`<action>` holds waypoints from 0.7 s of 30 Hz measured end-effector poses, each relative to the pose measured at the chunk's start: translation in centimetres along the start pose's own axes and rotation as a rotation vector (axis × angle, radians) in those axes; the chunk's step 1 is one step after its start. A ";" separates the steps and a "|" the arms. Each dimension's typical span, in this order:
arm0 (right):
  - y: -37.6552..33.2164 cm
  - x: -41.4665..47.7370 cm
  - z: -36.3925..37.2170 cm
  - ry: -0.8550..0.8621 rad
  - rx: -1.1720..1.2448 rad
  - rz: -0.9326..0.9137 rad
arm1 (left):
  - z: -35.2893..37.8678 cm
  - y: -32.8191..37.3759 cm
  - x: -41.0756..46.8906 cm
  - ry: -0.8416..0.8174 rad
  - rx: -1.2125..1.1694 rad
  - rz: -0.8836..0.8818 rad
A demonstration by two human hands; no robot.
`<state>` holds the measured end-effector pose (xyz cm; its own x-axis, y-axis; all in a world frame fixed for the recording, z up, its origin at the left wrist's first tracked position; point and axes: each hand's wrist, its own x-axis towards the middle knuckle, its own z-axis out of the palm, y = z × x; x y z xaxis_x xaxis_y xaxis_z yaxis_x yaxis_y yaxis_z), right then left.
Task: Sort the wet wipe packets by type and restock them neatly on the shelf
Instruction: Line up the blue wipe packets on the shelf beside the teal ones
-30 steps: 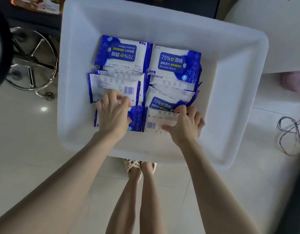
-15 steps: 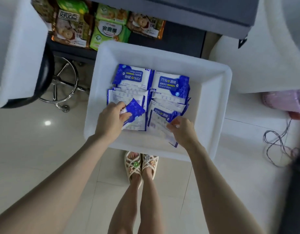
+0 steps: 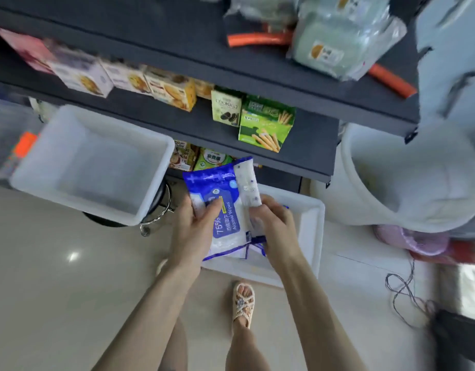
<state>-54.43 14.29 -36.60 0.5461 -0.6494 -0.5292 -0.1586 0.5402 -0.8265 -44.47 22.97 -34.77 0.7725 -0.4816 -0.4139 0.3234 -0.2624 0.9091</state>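
Note:
A stack of blue-and-white alcohol wipe packets is lifted above the white bin on the floor. My left hand grips the stack's left side, thumb on the blue label. My right hand holds the right side, pinching a white packet that stands on edge. The packets' lower corners stick out below my hands. The dark grey shelf rises right behind the bin; its middle board has bare room at the right.
An empty white bin rests on a stool at the left. Snack boxes line the middle shelf. A white sack stands at the right, with pink bags and loose cables on the floor. My sandalled foot is below the bin.
Both hands have gathered packets from the bin and raised them as one stack. The view has lifted from the bin towards the shelf.

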 end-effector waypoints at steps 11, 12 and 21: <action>-16.9 -1.5 21.9 -0.208 0.263 -0.090 | -15.7 22.1 7.3 -0.365 -0.224 0.057; -18.4 -1.6 23.5 -0.214 0.242 -0.147 | -17.0 24.1 8.1 -0.409 -0.210 0.091; -29.6 -0.9 30.2 -0.026 -0.090 -0.600 | -20.9 36.3 13.6 -0.492 -0.184 0.419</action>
<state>-25.36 15.08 -5.85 0.5818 -0.8124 0.0379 0.1147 0.0358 -0.9928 -10.77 24.39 -6.39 0.5283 -0.8480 0.0420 0.1717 0.1552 0.9728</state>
